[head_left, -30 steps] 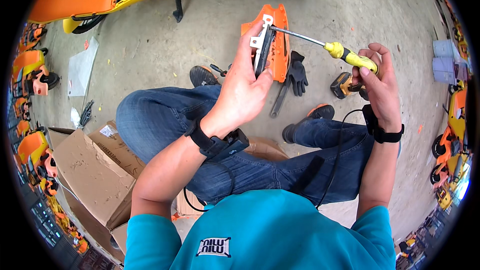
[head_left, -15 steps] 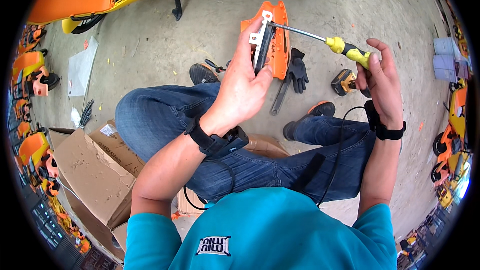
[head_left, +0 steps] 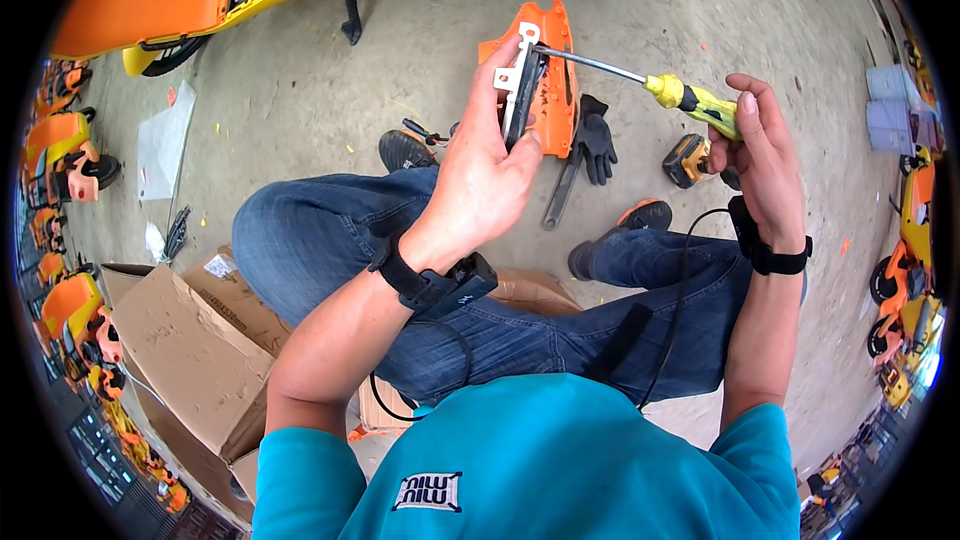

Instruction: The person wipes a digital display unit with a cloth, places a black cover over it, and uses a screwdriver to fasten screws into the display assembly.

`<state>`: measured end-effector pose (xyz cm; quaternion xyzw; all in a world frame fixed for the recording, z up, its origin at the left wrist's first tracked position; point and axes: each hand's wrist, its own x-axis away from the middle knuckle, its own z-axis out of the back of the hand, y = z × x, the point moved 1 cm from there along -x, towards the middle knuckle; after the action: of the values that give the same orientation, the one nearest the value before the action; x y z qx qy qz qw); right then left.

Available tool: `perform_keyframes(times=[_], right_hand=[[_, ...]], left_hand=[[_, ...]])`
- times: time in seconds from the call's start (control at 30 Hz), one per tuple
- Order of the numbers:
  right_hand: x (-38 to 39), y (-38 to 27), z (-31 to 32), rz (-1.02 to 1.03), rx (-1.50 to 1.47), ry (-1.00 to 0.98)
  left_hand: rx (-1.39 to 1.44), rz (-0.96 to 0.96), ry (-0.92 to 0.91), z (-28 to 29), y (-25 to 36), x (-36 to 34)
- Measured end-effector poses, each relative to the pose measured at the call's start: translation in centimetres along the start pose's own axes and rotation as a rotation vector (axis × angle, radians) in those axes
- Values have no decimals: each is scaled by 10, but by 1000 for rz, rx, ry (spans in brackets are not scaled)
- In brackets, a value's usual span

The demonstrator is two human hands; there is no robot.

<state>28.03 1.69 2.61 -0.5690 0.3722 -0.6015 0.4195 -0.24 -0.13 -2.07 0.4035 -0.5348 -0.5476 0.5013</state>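
My left hand (head_left: 487,172) is closed around a narrow black and white part (head_left: 522,90) with pale mounting tabs. Against the far side of that part lies an orange plastic panel (head_left: 558,90) with holes along it; how the two are joined is hidden. Between the fingers of my right hand (head_left: 765,145) is the handle of a yellow and black screwdriver (head_left: 690,98). Its long metal shaft points left, and the tip meets the upper end of the black and white part.
Below the panel, a dark glove (head_left: 597,145) and a wrench (head_left: 562,195) lie on the concrete floor. A yellow and black power drill (head_left: 685,162) is near my right foot. An opened cardboard box (head_left: 195,340) stands at my left. An orange and yellow scooter (head_left: 200,0) spans the upper left.
The screwdriver's handle has turned about its shaft, showing more yellow, while the tip stays at the part. Both hands have shifted only slightly.
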Motion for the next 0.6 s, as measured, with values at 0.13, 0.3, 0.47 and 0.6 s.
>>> perform_keyframes(times=[0.13, 0.3, 0.47, 0.6], right_hand=[[2, 2, -7, 129, -16, 5], [-2, 7, -1, 204, 5, -33], [-1, 4, 1, 160, 30, -41], [-3, 5, 7, 61, 5, -77]], left_hand=[[11, 19, -4, -1, 0, -1], [8, -1, 2, -1, -4, -1], [1, 0, 2, 0, -5, -1], [41, 32, -10, -1, -2, -1]])
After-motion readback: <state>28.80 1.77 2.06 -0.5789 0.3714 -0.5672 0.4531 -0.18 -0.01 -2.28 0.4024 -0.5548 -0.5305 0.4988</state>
